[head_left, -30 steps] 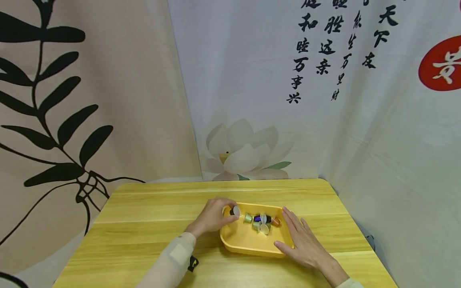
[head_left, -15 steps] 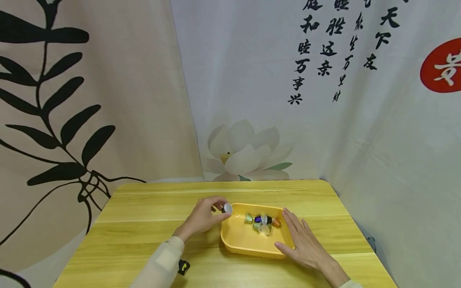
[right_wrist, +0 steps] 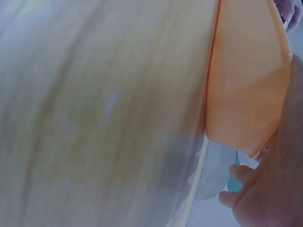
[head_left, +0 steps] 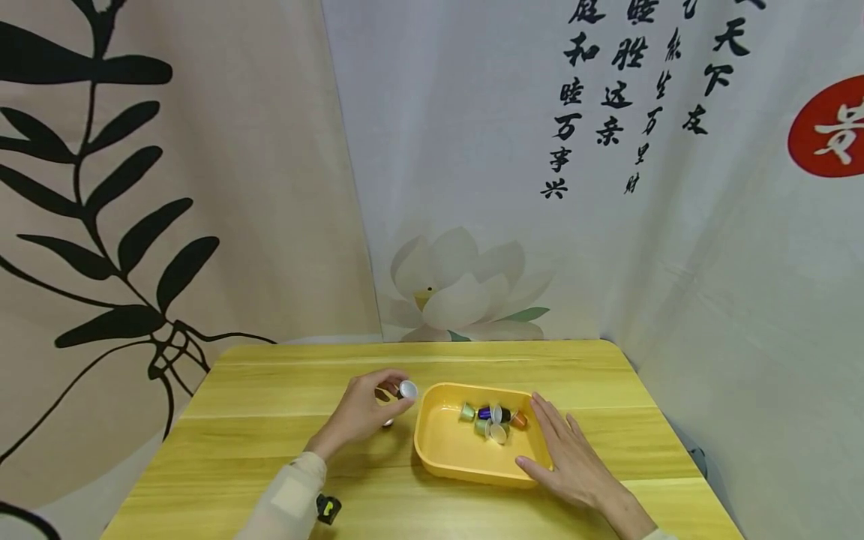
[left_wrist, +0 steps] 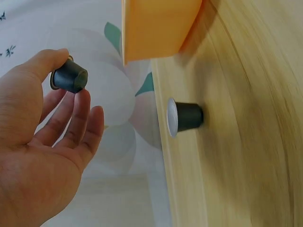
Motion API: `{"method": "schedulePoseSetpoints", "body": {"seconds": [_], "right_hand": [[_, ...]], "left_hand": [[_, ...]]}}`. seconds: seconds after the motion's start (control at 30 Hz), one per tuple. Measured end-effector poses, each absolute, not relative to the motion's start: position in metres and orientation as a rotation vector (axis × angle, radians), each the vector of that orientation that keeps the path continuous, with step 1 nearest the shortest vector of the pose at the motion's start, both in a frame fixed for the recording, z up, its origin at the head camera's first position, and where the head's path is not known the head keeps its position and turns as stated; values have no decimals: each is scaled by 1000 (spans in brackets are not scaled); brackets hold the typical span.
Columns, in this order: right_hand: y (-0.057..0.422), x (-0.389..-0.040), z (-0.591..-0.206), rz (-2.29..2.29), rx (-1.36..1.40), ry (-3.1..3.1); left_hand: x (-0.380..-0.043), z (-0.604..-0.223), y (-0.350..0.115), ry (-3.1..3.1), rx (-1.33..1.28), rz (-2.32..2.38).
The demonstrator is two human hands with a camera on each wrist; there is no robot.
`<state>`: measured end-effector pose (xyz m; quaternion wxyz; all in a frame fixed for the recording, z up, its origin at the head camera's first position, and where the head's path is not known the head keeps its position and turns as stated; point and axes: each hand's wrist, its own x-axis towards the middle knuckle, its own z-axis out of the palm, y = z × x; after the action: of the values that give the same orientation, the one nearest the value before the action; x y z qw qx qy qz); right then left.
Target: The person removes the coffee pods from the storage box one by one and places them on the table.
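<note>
My left hand (head_left: 364, 409) pinches a dark coffee capsule (left_wrist: 71, 78) between thumb and fingers, left of the yellow tray (head_left: 455, 461). Its pale lid faces right in the head view. Below that hand, a second dark capsule (left_wrist: 189, 116) with a silvery lid stands on the table, mostly hidden behind the fingers in the head view. My right hand (head_left: 570, 461) lies along the tray's right rim, fingers straight. Several capsules lie grouped inside the tray: a green capsule (head_left: 468, 412), a blue capsule (head_left: 484, 412), an orange capsule (head_left: 519, 420) and others with pale lids.
The wooden table (head_left: 270, 390) reaches back to a curtain (head_left: 459, 150) printed with a lotus and characters. A black strap piece (head_left: 328, 509) shows beside the left sleeve. The tray's outer wall (right_wrist: 246, 75) rises beside the right hand.
My left hand has carried the dark capsule leftward from over the tray's left corner to outside it, and the standing capsule has come partly into view. The right hand has stayed on the rim.
</note>
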<state>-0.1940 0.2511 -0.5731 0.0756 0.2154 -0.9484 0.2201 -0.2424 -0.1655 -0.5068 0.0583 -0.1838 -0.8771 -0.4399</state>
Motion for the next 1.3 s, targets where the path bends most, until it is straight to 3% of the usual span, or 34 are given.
{"method": "schedulePoseSetpoints", "body": {"seconds": [1.3], "right_hand": [[250, -191, -569, 604, 634, -2857]], "left_hand": [[-224, -543, -238, -2748, -208, -1396]]}}
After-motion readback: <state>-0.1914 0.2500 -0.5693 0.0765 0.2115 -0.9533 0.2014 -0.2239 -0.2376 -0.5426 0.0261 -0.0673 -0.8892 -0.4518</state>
